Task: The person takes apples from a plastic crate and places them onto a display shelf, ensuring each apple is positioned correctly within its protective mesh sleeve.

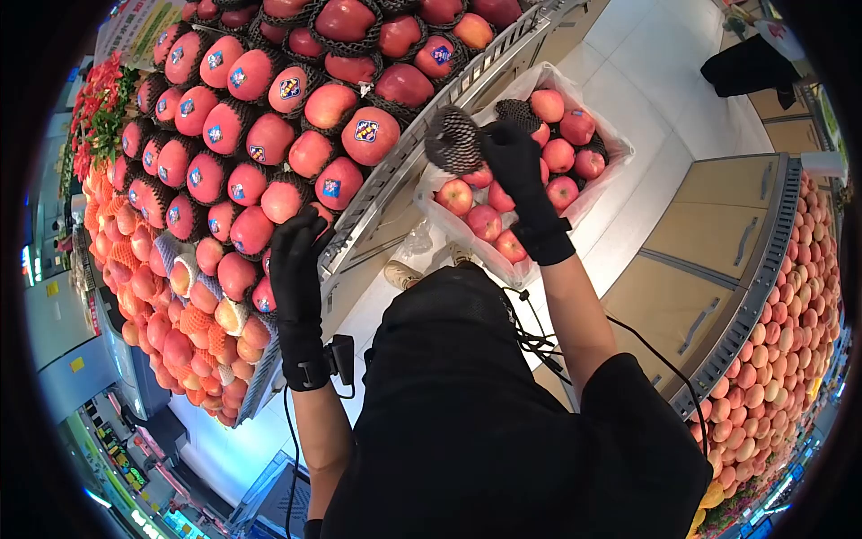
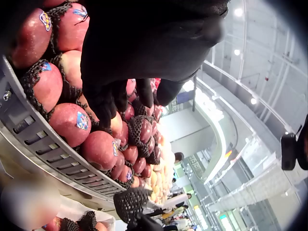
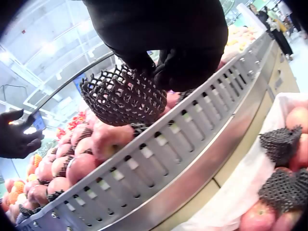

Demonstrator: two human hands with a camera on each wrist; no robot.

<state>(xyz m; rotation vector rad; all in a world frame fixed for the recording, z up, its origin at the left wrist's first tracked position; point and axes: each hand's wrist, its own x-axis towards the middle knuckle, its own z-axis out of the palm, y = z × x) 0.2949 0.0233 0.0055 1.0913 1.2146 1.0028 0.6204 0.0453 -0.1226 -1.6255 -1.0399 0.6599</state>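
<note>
My right hand point(image 1: 519, 166), in a black glove, pinches the rim of a black foam fruit net point(image 3: 124, 96). The net hangs wide with light showing through its mesh, beside the metal rail of the apple display. My left hand point(image 1: 296, 265), gloved as well, is over the near edge of the stacked red apples point(image 2: 71, 124). In the right wrist view the fingers of that left hand point(image 3: 19, 135) are spread and relaxed, with nothing between them. Many apples carry blue stickers, and several sit in black nets.
A box lined with clear plastic point(image 1: 620, 148) stands below on the floor, holding red apples and loose black nets. The slotted metal rail point(image 3: 159, 151) edges the display. Peaches point(image 1: 763, 368) are piled on a stand at the right, and a black cable point(image 1: 660, 359) trails from my right arm.
</note>
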